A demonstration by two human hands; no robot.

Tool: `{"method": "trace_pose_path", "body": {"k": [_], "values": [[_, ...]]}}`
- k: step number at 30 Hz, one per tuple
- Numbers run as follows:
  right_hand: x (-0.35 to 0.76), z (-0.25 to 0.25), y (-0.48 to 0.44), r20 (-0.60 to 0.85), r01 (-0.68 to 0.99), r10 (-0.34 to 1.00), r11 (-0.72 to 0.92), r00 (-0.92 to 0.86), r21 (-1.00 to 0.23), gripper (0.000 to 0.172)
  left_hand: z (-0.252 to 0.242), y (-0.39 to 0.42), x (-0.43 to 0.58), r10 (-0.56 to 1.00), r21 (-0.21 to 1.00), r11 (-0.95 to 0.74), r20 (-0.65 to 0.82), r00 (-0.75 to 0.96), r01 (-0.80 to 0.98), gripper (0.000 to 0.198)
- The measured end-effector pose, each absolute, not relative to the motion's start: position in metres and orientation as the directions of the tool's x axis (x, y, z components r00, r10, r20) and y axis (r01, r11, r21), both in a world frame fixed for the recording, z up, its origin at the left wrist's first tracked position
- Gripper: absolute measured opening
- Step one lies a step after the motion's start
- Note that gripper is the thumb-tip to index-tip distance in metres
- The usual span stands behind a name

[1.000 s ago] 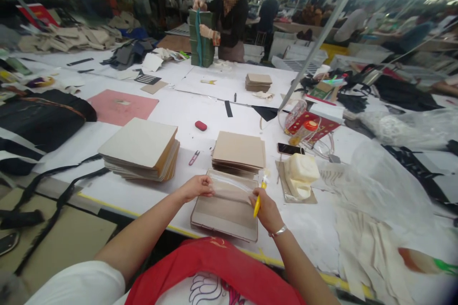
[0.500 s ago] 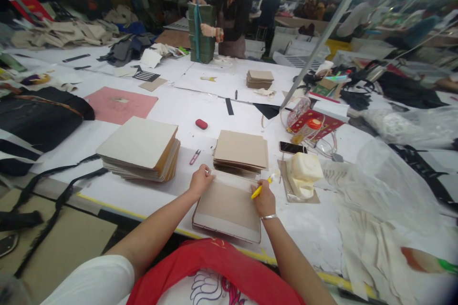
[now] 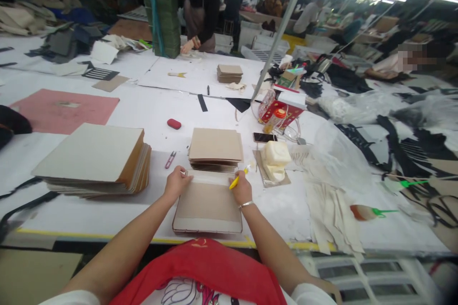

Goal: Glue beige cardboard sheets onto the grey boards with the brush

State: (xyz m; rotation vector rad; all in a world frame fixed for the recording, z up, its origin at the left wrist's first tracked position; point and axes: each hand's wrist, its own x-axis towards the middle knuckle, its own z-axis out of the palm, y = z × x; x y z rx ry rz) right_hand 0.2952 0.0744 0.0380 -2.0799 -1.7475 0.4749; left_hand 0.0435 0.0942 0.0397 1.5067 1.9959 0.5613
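Note:
Directly in front of me lies a brown cardboard panel [image 3: 211,202] with pale strips along its far and near edges. My left hand [image 3: 177,182] is closed at the panel's far left corner, thumb and fingers pinching the far pale strip [image 3: 211,176]. At the far right corner, my right hand [image 3: 241,188] is wrapped round a yellow-handled brush [image 3: 234,182] with a whitish tip, its fingers also at the strip's end. Just beyond stands a stack of brown cardboard panels [image 3: 215,145]. Left of it lie pink thread snips [image 3: 170,159].
A taller stack of boards [image 3: 93,152] stands at left. To the right are a cream-coloured block [image 3: 277,155] on card, a phone [image 3: 265,137], fabric strips [image 3: 332,219] and a squeeze bottle [image 3: 363,212]. A metal pole [image 3: 282,31] rises beyond. Across the table a co-worker [image 3: 200,5] bends beside a green stack [image 3: 162,24].
My view has turned right, so the table's contents sit further left. Both hands remain at the panel's far corners. The co-worker's hands have left the green stack and come down to the table.

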Motion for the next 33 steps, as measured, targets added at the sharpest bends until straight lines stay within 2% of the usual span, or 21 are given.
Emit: {"method": "trace_pose_path", "body": {"k": [8, 12, 14, 16, 18, 20, 22, 24, 26, 29, 31, 33], "values": [[0.292, 0.039, 0.076, -0.027, 0.860, 0.988, -0.143, 0.149, -0.490, 0.021, 0.043, 0.094, 0.047, 0.962, 0.617, 0.272, -0.190, -0.196, 0.738, 0.028], [0.297, 0.038, 0.077, -0.007, 0.878, 0.986, -0.151, 0.165, -0.454, 0.025, 0.043, 0.095, 0.043, 0.979, 0.560, 0.202, -0.145, -0.145, 0.804, 0.032], [0.306, 0.038, 0.075, 0.054, 0.880, 0.975, -0.172, 0.218, -0.442, 0.030, 0.043, 0.092, 0.040, 0.990, 0.494, 0.138, -0.054, -0.128, 0.859, 0.037], [0.315, 0.038, 0.070, 0.175, 0.885, 0.955, -0.143, 0.241, -0.443, 0.031, 0.042, 0.087, 0.041, 0.993, 0.414, 0.018, 0.103, -0.066, 0.910, 0.039], [0.319, 0.037, 0.064, 0.317, 0.901, 0.932, -0.020, 0.174, -0.433, 0.026, 0.041, 0.080, 0.048, 0.968, 0.342, -0.159, 0.241, 0.077, 0.926, 0.038], [0.311, 0.036, 0.058, 0.414, 0.909, 0.910, 0.166, 0.008, -0.383, 0.021, 0.039, 0.072, 0.060, 0.921, 0.286, -0.355, 0.270, 0.281, 0.890, 0.041], [0.297, 0.034, 0.054, 0.427, 0.883, 0.879, 0.360, -0.213, -0.301, 0.020, 0.038, 0.064, 0.073, 0.864, 0.243, -0.500, 0.203, 0.461, 0.831, 0.049], [0.283, 0.033, 0.050, 0.384, 0.835, 0.830, 0.507, -0.405, -0.216, 0.023, 0.038, 0.057, 0.081, 0.830, 0.211, -0.557, 0.091, 0.551, 0.803, 0.059], [0.277, 0.032, 0.046, 0.344, 0.811, 0.797, 0.567, -0.496, -0.142, 0.026, 0.041, 0.053, 0.079, 0.843, 0.183, -0.531, 0.012, 0.538, 0.827, 0.065], [0.289, 0.028, 0.045, 0.357, 0.827, 0.793, 0.555, -0.495, -0.087, 0.031, 0.053, 0.049, 0.059, 0.889, 0.145, -0.449, -0.034, 0.457, 0.882, 0.063], [0.303, 0.025, 0.045, 0.385, 0.825, 0.782, 0.559, -0.491, -0.082, 0.031, 0.068, 0.043, 0.037, 0.910, 0.128, -0.415, 0.046, 0.413, 0.901, 0.052], [0.316, 0.024, 0.043, 0.425, 0.826, 0.776, 0.554, -0.465, -0.108, 0.027, 0.088, 0.035, 0.008, 0.899, 0.108, -0.392, 0.258, 0.355, 0.914, 0.040]]}}
